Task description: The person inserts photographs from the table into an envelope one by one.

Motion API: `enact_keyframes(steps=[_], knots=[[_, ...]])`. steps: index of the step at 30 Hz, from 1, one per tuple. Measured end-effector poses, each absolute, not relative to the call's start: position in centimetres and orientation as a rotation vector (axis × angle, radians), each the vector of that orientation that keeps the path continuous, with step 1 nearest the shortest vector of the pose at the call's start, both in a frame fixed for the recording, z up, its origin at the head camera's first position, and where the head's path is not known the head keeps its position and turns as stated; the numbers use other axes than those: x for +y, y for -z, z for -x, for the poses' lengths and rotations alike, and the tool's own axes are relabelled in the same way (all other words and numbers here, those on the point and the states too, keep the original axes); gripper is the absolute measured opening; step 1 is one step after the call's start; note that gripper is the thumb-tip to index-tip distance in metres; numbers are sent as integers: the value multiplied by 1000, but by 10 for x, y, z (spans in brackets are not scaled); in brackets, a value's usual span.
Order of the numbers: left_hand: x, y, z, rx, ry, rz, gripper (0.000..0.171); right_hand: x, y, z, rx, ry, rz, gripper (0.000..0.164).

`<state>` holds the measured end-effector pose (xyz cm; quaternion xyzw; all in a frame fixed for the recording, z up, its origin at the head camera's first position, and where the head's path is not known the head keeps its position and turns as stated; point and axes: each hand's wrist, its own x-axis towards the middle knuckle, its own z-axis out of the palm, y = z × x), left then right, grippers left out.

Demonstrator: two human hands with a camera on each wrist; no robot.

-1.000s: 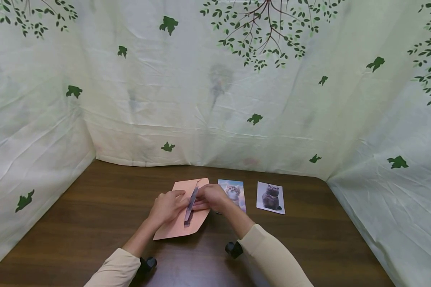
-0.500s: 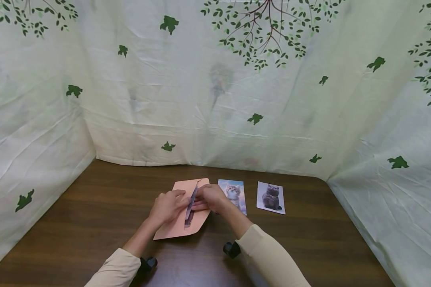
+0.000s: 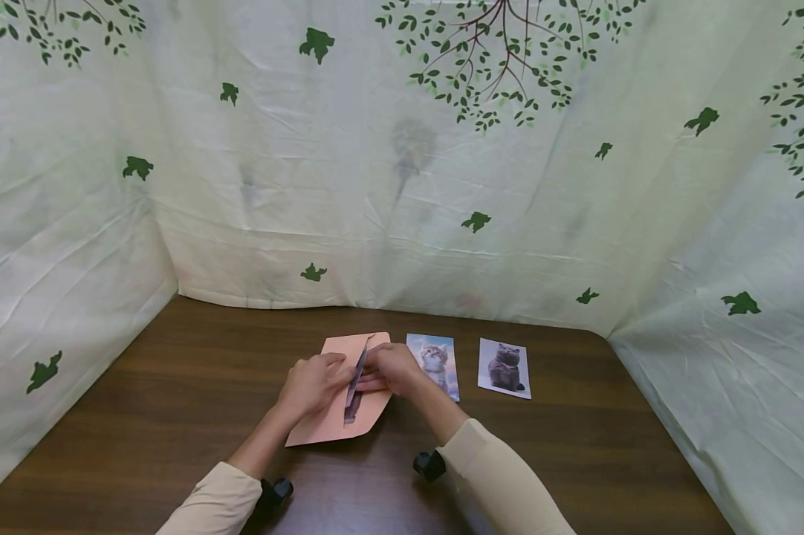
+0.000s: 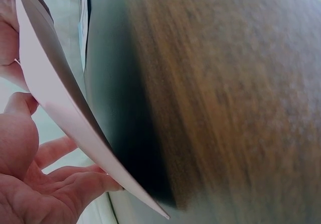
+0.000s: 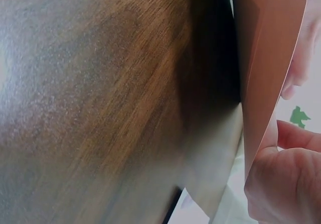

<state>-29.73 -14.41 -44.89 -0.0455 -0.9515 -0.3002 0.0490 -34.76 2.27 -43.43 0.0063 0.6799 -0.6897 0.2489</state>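
A pink paper envelope (image 3: pixel 328 426) is held raised off the table, its long opening running lengthwise between both hands. Inside the opening shows a slim part of a photo card (image 3: pixel 353 409), pale along its edge and dark lower down. My left hand (image 3: pixel 313 383) grips the envelope from the left, fingertips right at the opening. On the other side, my right hand (image 3: pixel 394 368) grips the envelope's right edge, its fingers reaching to the opening. In the right wrist view the thumb and fingers of this hand (image 5: pixel 288 181) are at the envelope's edge (image 5: pixel 268 58). Most of the card is hidden.
Right of the envelope lies a photo card of a light kitten (image 3: pixel 435 360), partly covered by the right forearm. Farther right is a photo card of a dark grey cat (image 3: pixel 507 368). The brown wooden table (image 3: pixel 576 461) ends at a white leaf-printed curtain (image 3: pixel 375 186).
Both hands stay almost in place on the envelope. The pale card edge in the opening looks narrower than a second ago, and the right forearm has shifted slightly left.
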Motion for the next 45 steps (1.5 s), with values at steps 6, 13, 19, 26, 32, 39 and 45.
enact_keyframes(steps=[6,13,19,26,32,39,45], knots=[[-144,449,298,-2886,906,148,51,23,435,347,1860,1880,-21,26],[-142,449,298,-2878,905,156,50,26,436,345,1887,1886,-19,24],[-141,448,296,-2878,895,158,50,30,434,343,1890,1858,-11,22],[-141,446,295,-2884,903,152,48,39,427,342,1918,1801,21,28],[-141,446,294,-2884,898,157,47,50,422,341,1984,1751,62,33],[-142,446,293,-2883,910,149,47,62,414,341,2061,1720,97,34],[-141,445,294,-2882,923,148,48,76,407,340,2087,1708,101,34]])
